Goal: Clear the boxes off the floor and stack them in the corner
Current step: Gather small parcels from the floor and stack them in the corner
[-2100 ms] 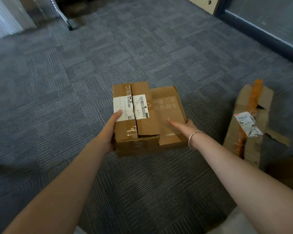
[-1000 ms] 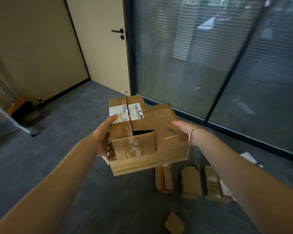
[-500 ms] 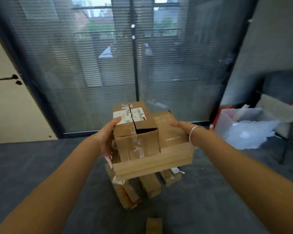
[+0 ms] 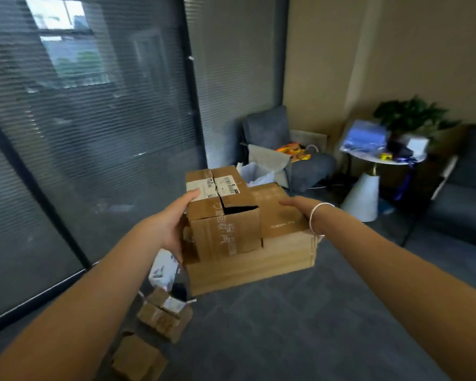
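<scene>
Nearest the camera, at the lower left, a small cardboard box [image 4: 138, 360] lies on the grey carpet [image 4: 300, 325], and just beyond it a second floor box [image 4: 164, 316] with a white label is seen, with a white printed package [image 4: 162, 268] behind that, close to the glass partition [image 4: 88, 119]. Above these, a stack of boxes is held off the floor between both forearms. The stack is made up of a wide flat box [image 4: 254, 264] at the bottom, a taller labelled box [image 4: 223, 213] on its left half — its top flap torn open — and a plain brown box [image 4: 279, 213] beside it on the right. The left hand [image 4: 166, 228] is clasped round the left side of the stack, its thumb laid on the white shipping label and its fingers curled under the edge. The right hand [image 4: 300, 206], with a silver bangle [image 4: 318, 218] at the wrist, is pressed flat on top of the plain brown box with straight fingers — nothing is gripped by it. Farther off, in the corner to the right, a grey armchair [image 4: 280, 141] loaded with clutter, a round white side table [image 4: 379, 160] piled with blue packages, a potted plant [image 4: 412, 111] and a dark sofa [image 4: 465, 193] are seen against the beige wall [image 4: 368, 50].
</scene>
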A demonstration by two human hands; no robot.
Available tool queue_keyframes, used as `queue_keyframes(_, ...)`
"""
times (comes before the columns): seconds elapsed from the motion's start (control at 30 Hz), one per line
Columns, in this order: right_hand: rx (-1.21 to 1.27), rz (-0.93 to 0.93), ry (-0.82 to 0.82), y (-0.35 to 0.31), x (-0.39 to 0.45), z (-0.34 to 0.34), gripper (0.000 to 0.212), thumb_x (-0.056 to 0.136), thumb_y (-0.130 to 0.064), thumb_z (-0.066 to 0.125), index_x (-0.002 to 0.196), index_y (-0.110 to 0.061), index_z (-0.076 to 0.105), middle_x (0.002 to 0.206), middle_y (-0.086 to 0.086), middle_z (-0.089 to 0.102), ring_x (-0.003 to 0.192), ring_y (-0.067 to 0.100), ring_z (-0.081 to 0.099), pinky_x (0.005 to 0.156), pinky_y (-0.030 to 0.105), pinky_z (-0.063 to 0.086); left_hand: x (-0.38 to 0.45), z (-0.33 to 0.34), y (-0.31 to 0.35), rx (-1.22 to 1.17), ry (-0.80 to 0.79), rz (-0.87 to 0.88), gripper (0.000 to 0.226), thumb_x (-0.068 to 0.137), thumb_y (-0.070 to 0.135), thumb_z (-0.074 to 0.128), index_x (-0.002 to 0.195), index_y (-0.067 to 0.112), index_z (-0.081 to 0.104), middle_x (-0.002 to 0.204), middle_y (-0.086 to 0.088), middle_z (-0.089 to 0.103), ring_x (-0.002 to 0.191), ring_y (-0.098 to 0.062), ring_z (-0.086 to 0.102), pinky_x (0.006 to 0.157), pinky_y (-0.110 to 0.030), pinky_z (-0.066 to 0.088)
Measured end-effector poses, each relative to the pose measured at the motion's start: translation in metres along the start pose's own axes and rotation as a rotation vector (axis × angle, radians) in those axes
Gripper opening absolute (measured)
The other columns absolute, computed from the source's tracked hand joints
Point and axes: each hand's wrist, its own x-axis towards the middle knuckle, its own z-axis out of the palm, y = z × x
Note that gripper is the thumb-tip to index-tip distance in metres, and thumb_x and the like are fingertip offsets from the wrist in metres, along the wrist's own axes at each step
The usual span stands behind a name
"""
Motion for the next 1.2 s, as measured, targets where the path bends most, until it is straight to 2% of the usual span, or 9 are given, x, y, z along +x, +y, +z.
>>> queue_keyframes(0.17, 0.067, 0.02, 0.141, 0.005, 0.021, -0.129, 0.062, 0.086, -0.035, 0.067, 0.137, -0.009, 0.045, 0.137, 0.012, 0.05, 0.122, 0.031, 0.051, 0.103, 0.038, 0.041, 0.041, 0.127, 0.043, 0.149, -0.103, -0.003, 0.094, 0.056, 0.083, 0.066, 0.122, 0.016, 0.054, 0.12, -0.025, 0.055, 0.114, -0.051, 0.046, 0.096, -0.079, 0.022)
queue_keyframes(0.37, 0.18, 0.089, 0.301, 0.028, 0.032, -0.282, 0.072, 0.08, -0.04, 0.073, 0.139, -0.01, 0.043, 0.134, 0.013, 0.052, 0.116, 0.031, 0.054, 0.095, 0.041, 0.044, 0.073, 0.288, 0.078, 0.305, -0.213, 0.031, 0.095, 0.051, 0.08, 0.072, 0.123, 0.02, 0.057, 0.124, -0.025, 0.057, 0.117, -0.053, 0.045, 0.093, -0.081, 0.022)
queue_keyframes(0.5, 0.158, 0.112, 0.429, 0.049, 0.024, -0.38, 0.043, 0.093, -0.025, 0.061, 0.13, -0.006, 0.052, 0.114, 0.015, 0.06, 0.098, 0.028, 0.058, 0.086, 0.04, 0.046, 0.09, 0.407, 0.092, 0.452, -0.305, 0.035, 0.086, 0.057, 0.082, 0.065, 0.112, 0.016, 0.061, 0.116, -0.025, 0.062, 0.111, -0.049, 0.049, 0.101, -0.077, 0.02)
queue_keyframes(0.6, 0.138, 0.176, 0.552, 0.069, 0.019, -0.447, 0.041, 0.091, -0.024, 0.063, 0.126, -0.006, 0.05, 0.1, 0.013, 0.059, 0.097, 0.03, 0.056, 0.087, 0.043, 0.044, 0.106, 0.492, 0.097, 0.57, -0.388, 0.03, 0.095, 0.049, 0.083, 0.068, 0.117, 0.017, 0.063, 0.12, -0.024, 0.063, 0.115, -0.049, 0.05, 0.101, -0.074, 0.022)
queue_keyframes(0.77, 0.242, 0.29, 0.704, 0.101, 0.018, -0.552, 0.025, 0.09, -0.023, 0.065, 0.106, -0.01, 0.051, 0.078, 0.009, 0.053, 0.069, 0.023, 0.051, 0.084, 0.041, 0.042, 0.133, 0.636, 0.103, 0.742, -0.522, 0.038, 0.096, 0.052, 0.083, 0.067, 0.121, 0.016, 0.061, 0.121, -0.026, 0.062, 0.115, -0.049, 0.051, 0.101, -0.075, 0.023)
queue_keyframes(0.9, 0.315, 0.348, 0.817, 0.127, 0.033, -0.641, 0.041, 0.084, -0.028, 0.071, 0.115, -0.009, 0.054, 0.095, 0.01, 0.06, 0.08, 0.025, 0.057, 0.08, 0.041, 0.046, 0.153, 0.755, 0.108, 0.858, -0.635, 0.03, 0.097, 0.056, 0.085, 0.062, 0.123, 0.015, 0.06, 0.122, -0.025, 0.06, 0.115, -0.048, 0.049, 0.101, -0.074, 0.023)
queue_keyframes(1.0, 0.387, 0.395, 0.916, 0.142, 0.04, -0.713, 0.022, 0.086, -0.026, 0.069, 0.094, -0.009, 0.059, 0.099, 0.011, 0.062, 0.088, 0.026, 0.059, 0.087, 0.04, 0.048, 0.165, 0.852, 0.114, 0.95, -0.719, 0.006, 0.098, 0.057, 0.086, 0.06, 0.125, 0.014, 0.058, 0.125, -0.024, 0.059, 0.117, -0.048, 0.047, 0.103, -0.073, 0.022)
queue_keyframes(1.13, 0.456, 0.411, 1.016, 0.143, 0.027, -0.79, 0.018, 0.087, -0.025, 0.068, 0.079, -0.011, 0.06, 0.081, 0.008, 0.062, 0.073, 0.022, 0.059, 0.083, 0.033, 0.048, 0.162, 0.972, 0.118, 1.06, -0.838, 0.013, 0.098, 0.053, 0.088, 0.06, 0.122, 0.017, 0.06, 0.123, -0.023, 0.058, 0.113, -0.049, 0.048, 0.099, -0.075, 0.025)
queue_keyframes(1.2, 0.479, 0.42, 1.085, 0.148, 0.019, -0.829, 0.014, 0.089, -0.025, 0.066, 0.088, -0.011, 0.065, 0.093, 0.009, 0.068, 0.09, 0.024, 0.065, 0.095, 0.033, 0.047, 0.154, 1.03, 0.115, 1.117, -0.888, 0.05, 0.089, 0.061, 0.087, 0.055, 0.112, 0.015, 0.062, 0.117, -0.021, 0.06, 0.108, -0.047, 0.049, 0.103, -0.072, 0.025)
